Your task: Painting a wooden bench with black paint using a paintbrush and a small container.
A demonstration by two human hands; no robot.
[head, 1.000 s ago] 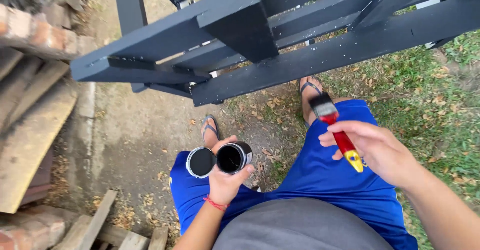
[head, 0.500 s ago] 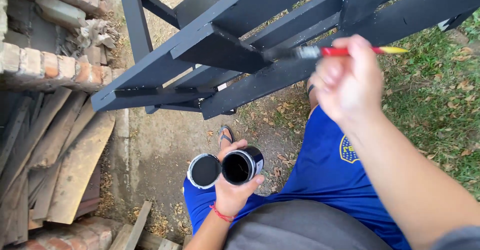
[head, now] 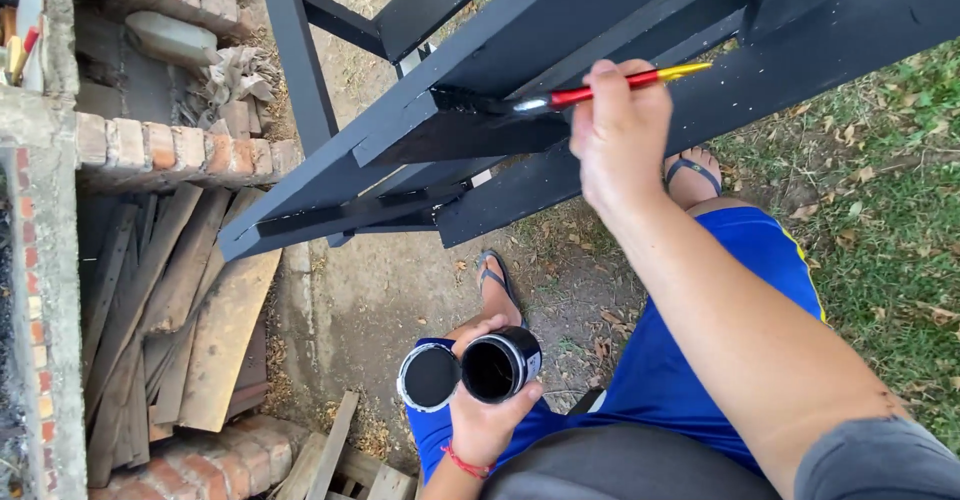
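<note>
Two hands are at work on a black-painted wooden frame (head: 600, 20), seen from above. The paintbrush (head: 590, 90), with a red handle and yellow tip, lies nearly level in the upper middle of the view, its dark bristles pressed against a black crosspiece of the frame. The right hand (head: 620, 140) wraps its fingers closed around the red handle, with the forearm running down to the lower right corner. Below, near the bottom centre, the left hand (head: 485, 420) grips a small open paint can (head: 498, 365) holding black paint, fingers curled under and around it; the can's lid (head: 430, 377), black on its upturned face with a pale rim, is held just beside the can in the same hand. A red band circles the left wrist. Blue shorts (head: 690, 360) cover the person's legs, and both feet wear flip-flops on bare ground strewn with dry leaves. Grass (head: 890, 240) lies to the right. To the left, weathered wooden planks (head: 180, 310) lean below a low brick wall (head: 170, 150).
</note>
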